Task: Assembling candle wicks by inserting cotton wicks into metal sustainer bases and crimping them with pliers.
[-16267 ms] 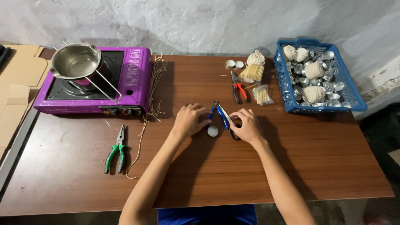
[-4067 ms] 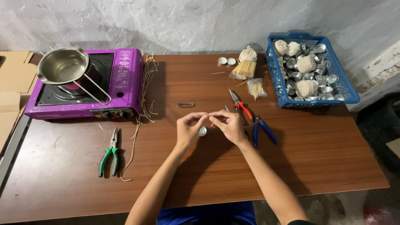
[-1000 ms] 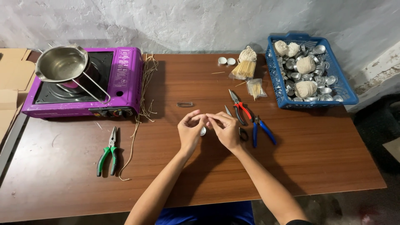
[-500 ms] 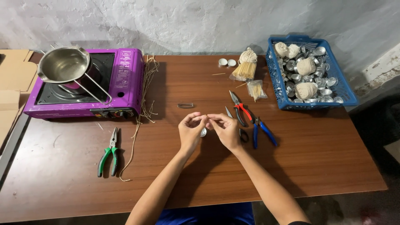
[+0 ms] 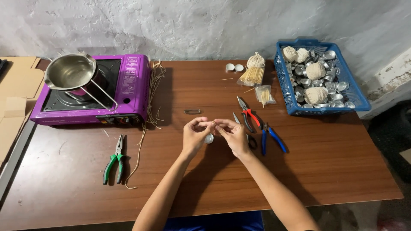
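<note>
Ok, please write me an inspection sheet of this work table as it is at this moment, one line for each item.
Surface: brown wooden table, scuffed, no spill seen.
Job's things: small round metal cup on the table just below the fingertips; something thin is pinched between both hands, too small to tell what.
Clutter: purple portable stove with steel pot; green pliers; red pliers; blue pliers; wick bundle; loose straw-coloured strands; blue basket with twine balls and metal cups.
Hands: left hand and right hand meet fingertip to fingertip.
Cables: nothing seen.
Surroundings: rough whitewashed wall; cardboard at the left.
</note>
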